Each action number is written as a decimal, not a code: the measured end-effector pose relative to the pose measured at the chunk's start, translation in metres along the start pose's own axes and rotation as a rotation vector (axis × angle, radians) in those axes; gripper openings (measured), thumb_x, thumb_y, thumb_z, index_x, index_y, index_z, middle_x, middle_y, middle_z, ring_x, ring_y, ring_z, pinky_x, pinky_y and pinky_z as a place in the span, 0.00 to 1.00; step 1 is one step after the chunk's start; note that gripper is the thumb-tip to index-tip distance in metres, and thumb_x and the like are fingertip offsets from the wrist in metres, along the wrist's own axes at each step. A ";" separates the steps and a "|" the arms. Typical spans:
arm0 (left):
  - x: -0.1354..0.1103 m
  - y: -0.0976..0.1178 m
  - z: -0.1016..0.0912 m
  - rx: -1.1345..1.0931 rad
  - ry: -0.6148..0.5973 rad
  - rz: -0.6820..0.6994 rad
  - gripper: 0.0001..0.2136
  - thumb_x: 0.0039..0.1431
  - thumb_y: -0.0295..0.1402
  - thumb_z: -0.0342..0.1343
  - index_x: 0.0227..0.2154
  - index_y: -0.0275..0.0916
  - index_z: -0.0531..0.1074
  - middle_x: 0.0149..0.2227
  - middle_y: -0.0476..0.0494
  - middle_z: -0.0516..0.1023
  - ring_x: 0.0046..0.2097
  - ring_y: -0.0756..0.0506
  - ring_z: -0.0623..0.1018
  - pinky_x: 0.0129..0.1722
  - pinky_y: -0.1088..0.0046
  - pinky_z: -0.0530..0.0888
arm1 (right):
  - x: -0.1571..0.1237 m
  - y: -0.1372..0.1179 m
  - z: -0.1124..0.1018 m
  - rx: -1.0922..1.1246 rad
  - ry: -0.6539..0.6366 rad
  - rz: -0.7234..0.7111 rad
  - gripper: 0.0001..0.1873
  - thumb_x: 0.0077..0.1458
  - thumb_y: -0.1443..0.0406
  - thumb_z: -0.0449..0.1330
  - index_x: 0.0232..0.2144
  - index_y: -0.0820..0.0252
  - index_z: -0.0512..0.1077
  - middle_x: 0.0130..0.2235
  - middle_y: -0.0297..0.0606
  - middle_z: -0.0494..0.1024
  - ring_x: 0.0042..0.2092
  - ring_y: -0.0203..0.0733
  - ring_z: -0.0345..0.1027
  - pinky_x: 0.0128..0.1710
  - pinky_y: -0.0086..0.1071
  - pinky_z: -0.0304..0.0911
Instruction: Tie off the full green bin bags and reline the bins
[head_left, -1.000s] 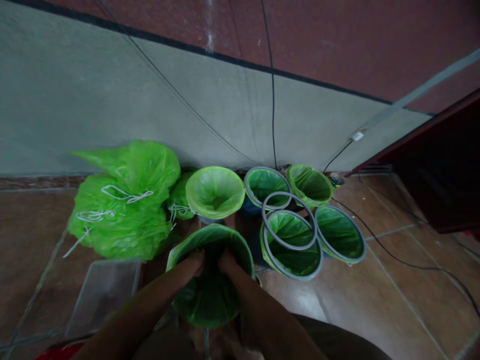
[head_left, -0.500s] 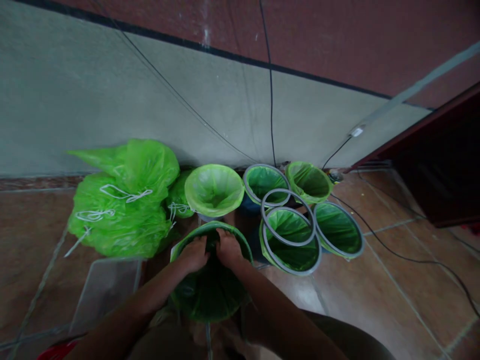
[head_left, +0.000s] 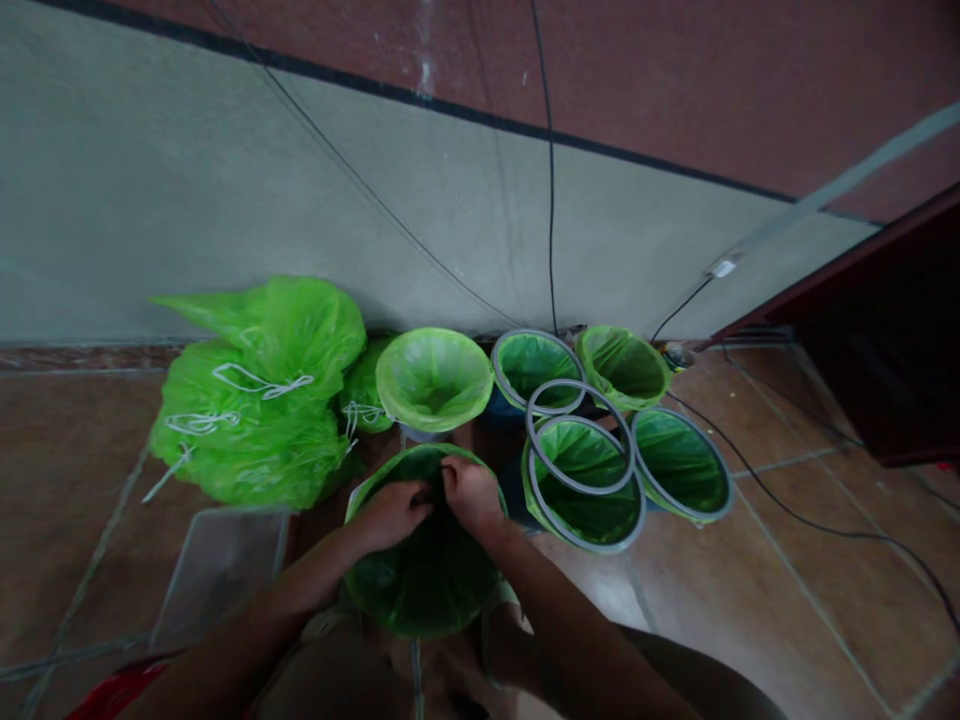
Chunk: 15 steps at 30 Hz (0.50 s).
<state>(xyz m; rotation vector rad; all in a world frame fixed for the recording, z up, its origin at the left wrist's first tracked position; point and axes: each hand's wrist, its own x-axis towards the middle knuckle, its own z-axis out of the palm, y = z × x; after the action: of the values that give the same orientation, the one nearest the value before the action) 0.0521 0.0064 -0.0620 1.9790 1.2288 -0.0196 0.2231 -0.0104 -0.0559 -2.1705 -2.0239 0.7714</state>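
Note:
A bin with a green plastic liner [head_left: 424,595] stands between my legs, its liner folded over the rim. My left hand [head_left: 400,512] is inside its mouth, fingers curled and pointing toward the middle. Close beside it, my right hand [head_left: 472,492] is also closed, knuckles up, over the far right part of the opening. Whatever the fingertips hold is hidden in the dark of the bin. Just beyond stands another bin lined in lighter green [head_left: 435,378].
Several tied green bags [head_left: 255,420] with white cords lie at left, by a clear plastic lid or tray [head_left: 221,570]. At right stand more lined bins [head_left: 682,465], some with grey rings; a loose grey ring [head_left: 630,450] rests across two. A black cable [head_left: 810,520] crosses the tiles.
My hands have come slightly up and nearer each other inside the bin, the right hand turning knuckles up. The view has shifted a little, so the surroundings sit slightly further right.

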 end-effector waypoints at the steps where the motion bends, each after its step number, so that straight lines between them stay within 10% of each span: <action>1: -0.009 -0.002 -0.006 -0.025 0.112 -0.043 0.16 0.61 0.36 0.50 0.51 0.41 0.71 0.47 0.45 0.80 0.45 0.46 0.79 0.47 0.71 0.74 | -0.001 0.002 -0.009 0.004 0.103 0.005 0.20 0.63 0.64 0.47 0.53 0.60 0.70 0.52 0.45 0.75 0.53 0.45 0.67 0.55 0.34 0.58; 5: -0.046 -0.024 -0.012 0.070 0.529 -0.351 0.27 0.61 0.41 0.49 0.60 0.33 0.58 0.58 0.32 0.70 0.59 0.38 0.71 0.58 0.61 0.67 | 0.001 0.022 -0.023 -0.049 0.074 0.149 0.25 0.58 0.66 0.55 0.57 0.65 0.65 0.52 0.49 0.74 0.53 0.49 0.68 0.52 0.36 0.60; 10: -0.054 -0.044 0.006 0.199 0.155 -0.385 0.25 0.59 0.32 0.50 0.59 0.32 0.59 0.52 0.32 0.75 0.53 0.39 0.77 0.51 0.65 0.71 | -0.006 0.041 -0.010 -0.059 -0.068 0.315 0.15 0.62 0.67 0.50 0.47 0.65 0.72 0.44 0.49 0.79 0.47 0.49 0.73 0.44 0.35 0.62; 15: -0.012 -0.033 -0.014 0.287 0.126 -0.240 0.22 0.61 0.24 0.42 0.58 0.31 0.62 0.47 0.32 0.79 0.48 0.40 0.79 0.49 0.65 0.72 | -0.053 0.040 0.022 0.037 0.049 0.492 0.17 0.63 0.68 0.46 0.48 0.67 0.71 0.43 0.51 0.79 0.46 0.49 0.74 0.41 0.34 0.64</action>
<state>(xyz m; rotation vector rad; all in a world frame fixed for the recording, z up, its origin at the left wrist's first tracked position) 0.0158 0.0136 -0.0676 2.0869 1.6159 -0.2050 0.2505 -0.0724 -0.0742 -2.6684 -1.4467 0.7770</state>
